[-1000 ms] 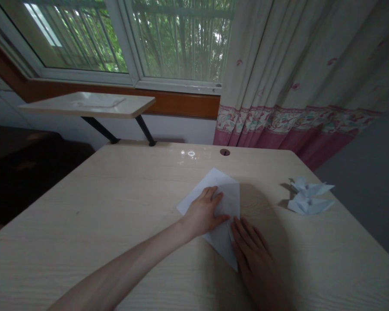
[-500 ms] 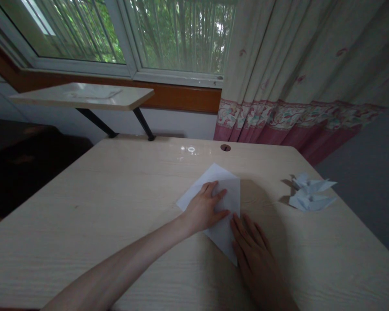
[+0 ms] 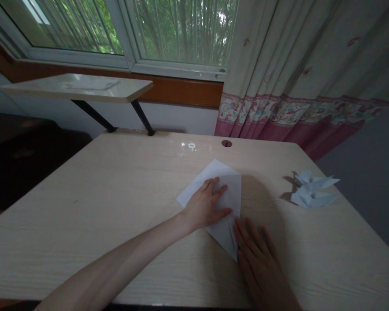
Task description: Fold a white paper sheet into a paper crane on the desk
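A partly folded sheet of white paper (image 3: 229, 186) lies flat on the desk, one pointed corner toward me and a folded flap along its right side. Across its middle rests my left hand (image 3: 205, 205), fingers spread and pressing down on the sheet. My right hand (image 3: 257, 250) lies at the paper's lower right edge, its fingers stretched out and its fingertips against that edge. The palm side of both hands is hidden.
Folded white paper figures (image 3: 314, 190) stand near the right edge of the wooden desk (image 3: 116, 194). A raised shelf (image 3: 132, 88) on black legs is at the back left, and a round cable hole (image 3: 226, 144) sits near the back edge. Behind hangs a curtain (image 3: 265, 77).
My right hand has slid slightly down and right along the paper's edge. My left hand stays on the sheet. The whole view has shifted a little.
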The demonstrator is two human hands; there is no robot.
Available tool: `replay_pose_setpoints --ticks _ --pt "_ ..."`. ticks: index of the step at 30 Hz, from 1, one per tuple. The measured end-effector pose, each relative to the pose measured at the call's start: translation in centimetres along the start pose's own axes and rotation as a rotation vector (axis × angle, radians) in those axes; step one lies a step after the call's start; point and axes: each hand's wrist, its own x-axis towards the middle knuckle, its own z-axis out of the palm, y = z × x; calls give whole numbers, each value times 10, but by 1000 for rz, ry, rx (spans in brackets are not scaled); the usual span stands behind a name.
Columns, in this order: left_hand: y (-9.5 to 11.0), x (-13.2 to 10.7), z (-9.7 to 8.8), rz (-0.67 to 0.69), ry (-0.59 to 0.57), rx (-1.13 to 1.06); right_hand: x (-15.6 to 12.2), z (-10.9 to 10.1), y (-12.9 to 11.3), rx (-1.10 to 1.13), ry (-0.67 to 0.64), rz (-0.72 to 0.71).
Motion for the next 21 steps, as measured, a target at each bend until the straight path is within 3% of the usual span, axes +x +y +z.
replay_pose_setpoints --ticks 11,21 --pt "4 1 -1 -7 -10 59 3 -8 -18 -105 47 59" --pt "4 1 -3 -5 -10 104 2 -10 -20 -108 22 66"
